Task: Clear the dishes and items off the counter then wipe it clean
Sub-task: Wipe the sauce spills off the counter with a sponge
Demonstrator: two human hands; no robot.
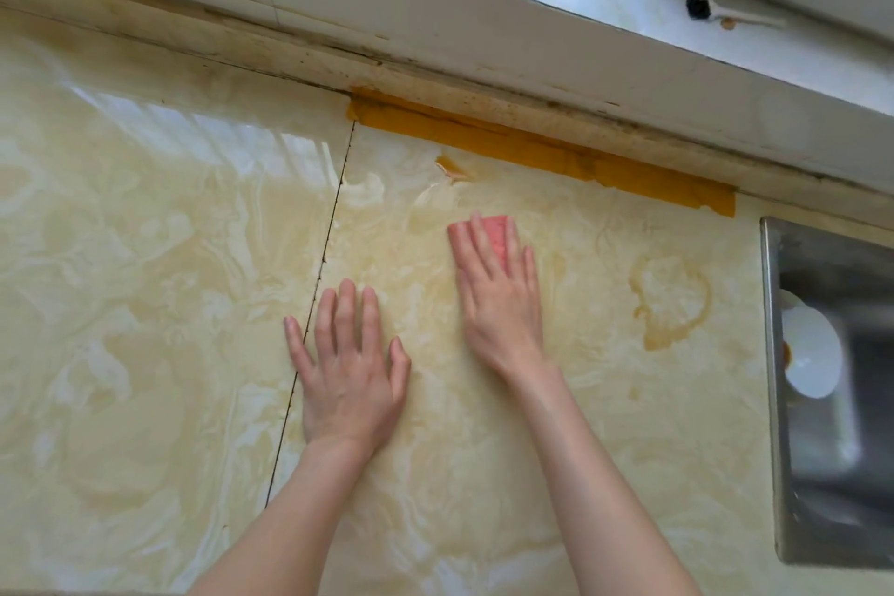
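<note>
A: What is seen across most of the view?

B: A glossy cream and yellow marbled bench is seen, split by a thin dark seam running from front to back. Along its far edge a stained white ledge is set, and a strip of orange tape is stuck where the two meet.

A: And on the right?

B: A steel sink is let into the bench. A white plate is seen tilted inside it, blurred.

A: Is the bench marked anywhere?

B: A brown ring stain is left between the sink and the hands, and a smaller orange smear is seen just below the tape.

A: How are the hands placed?

B: The left hand is laid flat on the bench, palm down, fingers spread apart, nothing held; its little finger lies across the seam. The right hand is pressed flat on a pink sponge, fingers extended together over it rather than curled around it.

A: Where is the sponge, then?

B: It is kept on the bench under the right fingers, near the orange smear, only its far end being visible.
</note>
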